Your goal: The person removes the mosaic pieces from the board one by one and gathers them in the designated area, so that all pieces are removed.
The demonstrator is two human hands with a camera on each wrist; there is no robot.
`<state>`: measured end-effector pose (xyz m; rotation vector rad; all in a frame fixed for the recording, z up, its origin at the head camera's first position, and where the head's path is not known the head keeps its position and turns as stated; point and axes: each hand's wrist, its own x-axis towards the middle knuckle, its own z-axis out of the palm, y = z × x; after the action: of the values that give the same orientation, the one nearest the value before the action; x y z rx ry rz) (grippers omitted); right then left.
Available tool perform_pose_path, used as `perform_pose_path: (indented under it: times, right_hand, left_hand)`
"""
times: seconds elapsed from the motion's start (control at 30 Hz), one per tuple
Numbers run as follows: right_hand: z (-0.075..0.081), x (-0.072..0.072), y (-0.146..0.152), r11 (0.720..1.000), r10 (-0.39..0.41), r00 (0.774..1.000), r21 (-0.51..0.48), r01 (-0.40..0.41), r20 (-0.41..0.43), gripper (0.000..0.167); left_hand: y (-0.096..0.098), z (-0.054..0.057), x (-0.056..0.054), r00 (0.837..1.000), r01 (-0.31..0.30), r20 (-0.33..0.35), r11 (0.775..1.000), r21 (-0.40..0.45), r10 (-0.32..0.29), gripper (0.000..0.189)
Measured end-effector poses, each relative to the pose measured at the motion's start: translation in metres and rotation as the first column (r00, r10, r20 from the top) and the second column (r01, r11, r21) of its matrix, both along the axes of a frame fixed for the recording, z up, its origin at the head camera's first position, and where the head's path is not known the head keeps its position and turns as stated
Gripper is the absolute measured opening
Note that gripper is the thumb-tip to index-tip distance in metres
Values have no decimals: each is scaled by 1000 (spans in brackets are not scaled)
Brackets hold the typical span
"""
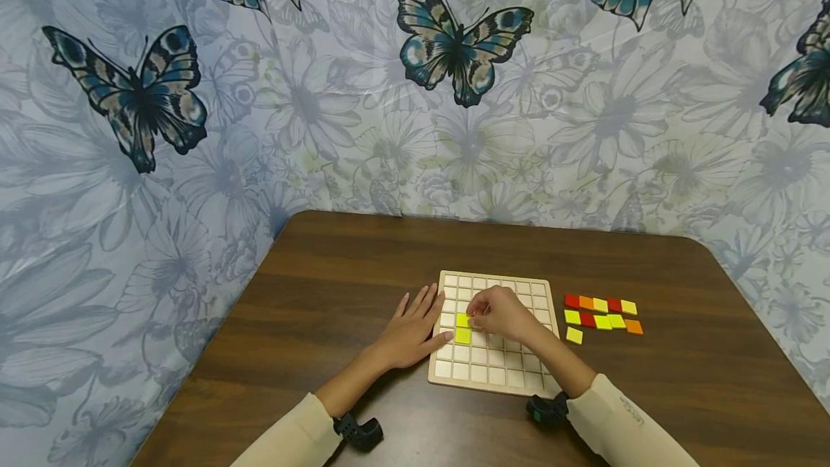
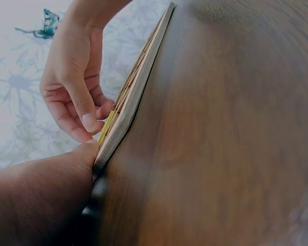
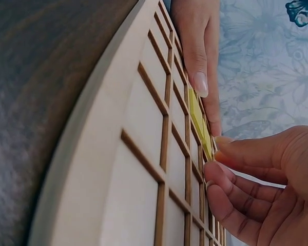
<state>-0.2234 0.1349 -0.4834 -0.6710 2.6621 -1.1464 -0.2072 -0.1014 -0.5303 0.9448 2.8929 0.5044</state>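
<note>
A light wooden grid board (image 1: 496, 375) lies on the table, with one yellow tile (image 1: 462, 336) in a square of its left part. Just above it, another yellow tile (image 1: 462, 320) is pinched at its edge by the thumb and fingers of my right hand (image 1: 502, 314). The right wrist view shows those fingertips (image 3: 223, 139) close against the board, beside the yellow strip. My left hand (image 1: 408, 331) lies spread over the board's left edge, fingers straight, thumb reaching onto the grid near the lower tile. Seen from the left wrist, the right fingers bend down at the board's rim.
Right of the board, loose red, orange and yellow tiles (image 1: 603, 321) lie in rough rows on the brown table (image 1: 311, 272). A wall covering with butterflies (image 1: 463, 42) rises behind the table's back edge. Each wrist wears a black band (image 1: 547, 409).
</note>
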Motion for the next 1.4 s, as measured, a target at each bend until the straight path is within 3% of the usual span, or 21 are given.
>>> perform_pose_path:
  times: [0.47,0.73,1.4]
  right_hand:
    - [-3,-3,-3,1000,6,1000,6,-6,5,6]
    - [-2,0,-3,1000,-26,999,12,27,-39,5]
    - [-2,3,-4,998,-55,994,-45,51,-90,11]
  left_hand:
    - [0,-1,-1,1000,3,3,1000,9,-3,80]
    - [-1,-3,0,1000,9,2,1000,30,-9,79]
    - [0,2,2,1000,-13,13,1000,-17,13,81]
